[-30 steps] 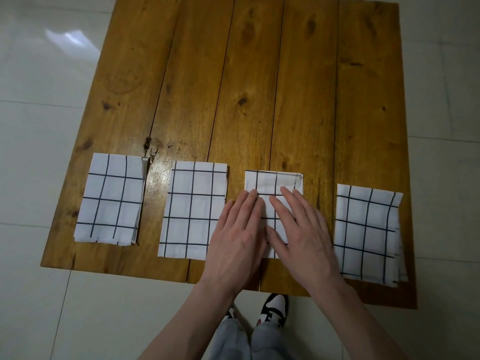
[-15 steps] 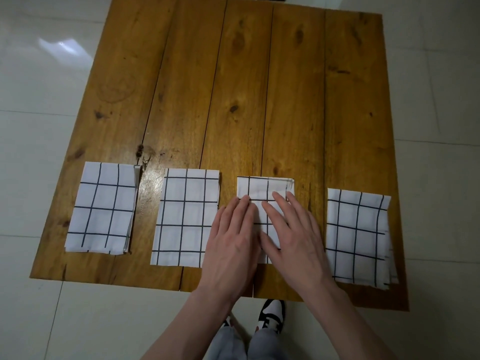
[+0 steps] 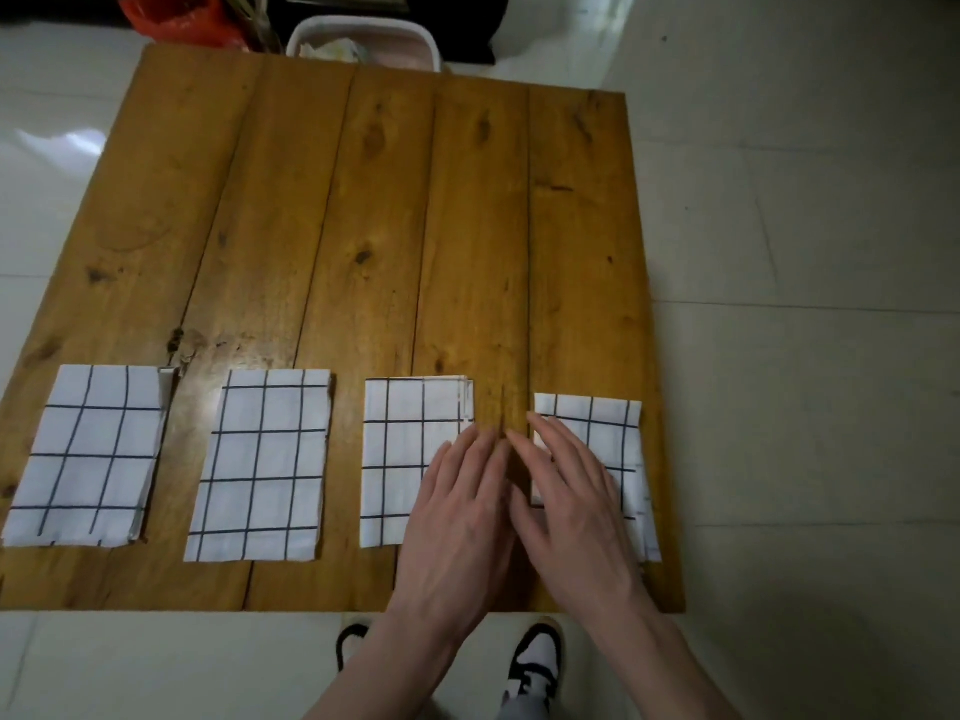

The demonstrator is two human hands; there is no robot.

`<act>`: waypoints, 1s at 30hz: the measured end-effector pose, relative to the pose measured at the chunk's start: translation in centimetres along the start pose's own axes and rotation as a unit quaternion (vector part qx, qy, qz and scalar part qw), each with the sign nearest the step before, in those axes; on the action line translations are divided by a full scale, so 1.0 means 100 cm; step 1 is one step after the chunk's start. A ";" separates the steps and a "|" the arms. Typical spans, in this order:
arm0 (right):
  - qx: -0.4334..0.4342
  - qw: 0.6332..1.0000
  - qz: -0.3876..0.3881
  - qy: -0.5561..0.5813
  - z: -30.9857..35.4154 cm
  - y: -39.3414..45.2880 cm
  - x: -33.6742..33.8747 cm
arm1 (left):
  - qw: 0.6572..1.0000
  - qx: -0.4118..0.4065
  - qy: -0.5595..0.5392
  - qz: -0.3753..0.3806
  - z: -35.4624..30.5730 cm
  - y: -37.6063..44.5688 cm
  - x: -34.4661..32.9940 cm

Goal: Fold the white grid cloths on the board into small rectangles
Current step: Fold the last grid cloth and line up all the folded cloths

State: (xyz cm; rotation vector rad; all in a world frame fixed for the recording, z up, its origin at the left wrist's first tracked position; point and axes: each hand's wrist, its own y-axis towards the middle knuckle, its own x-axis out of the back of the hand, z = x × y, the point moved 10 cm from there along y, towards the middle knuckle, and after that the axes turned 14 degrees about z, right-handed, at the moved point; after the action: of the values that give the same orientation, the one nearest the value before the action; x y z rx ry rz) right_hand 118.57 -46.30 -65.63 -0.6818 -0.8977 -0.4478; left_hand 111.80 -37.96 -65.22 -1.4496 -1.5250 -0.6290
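Shifted rightward since the earlier frames: both hands, formerly side by side on the third folded cloth (image 3: 400, 459), now straddling the gap between that cloth and the fourth folded cloth (image 3: 602, 439). Left hand (image 3: 457, 522) flat, fingers straight and close together, covering the third cloth's near right corner, fingertips past its right edge over bare wood. Right hand (image 3: 569, 511) flat, fingers straight and slightly spread, lying over the fourth cloth's left part; contact with the fabric not certain. Nothing gripped by either hand. Four white grid cloths folded into rectangles in a row along the near edge of the wooden board (image 3: 363, 226): first folded cloth (image 3: 88, 454) far left, second folded cloth (image 3: 262, 465) beside it. Beyond the far edge, a white plastic bin (image 3: 363, 39) and a red bag (image 3: 176, 15).
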 end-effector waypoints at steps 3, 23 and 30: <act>-0.010 1.000 -0.006 -0.008 -0.029 -0.014 0.007 | 1.000 -0.015 0.008 0.006 -0.027 0.006 -0.017; -0.027 0.993 0.001 -0.117 -0.117 -0.033 -0.006 | 0.998 0.030 0.045 0.040 -0.046 0.022 -0.061; -0.003 0.990 0.000 -0.141 -0.097 -0.010 -0.005 | 0.997 0.047 0.057 0.018 -0.024 0.025 -0.048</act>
State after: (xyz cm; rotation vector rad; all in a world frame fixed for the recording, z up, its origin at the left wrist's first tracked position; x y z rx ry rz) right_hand 123.13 -53.79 -69.95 -0.7619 -1.1633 -0.3594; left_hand 114.28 -41.93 -68.76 -1.3459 -1.4175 -0.6005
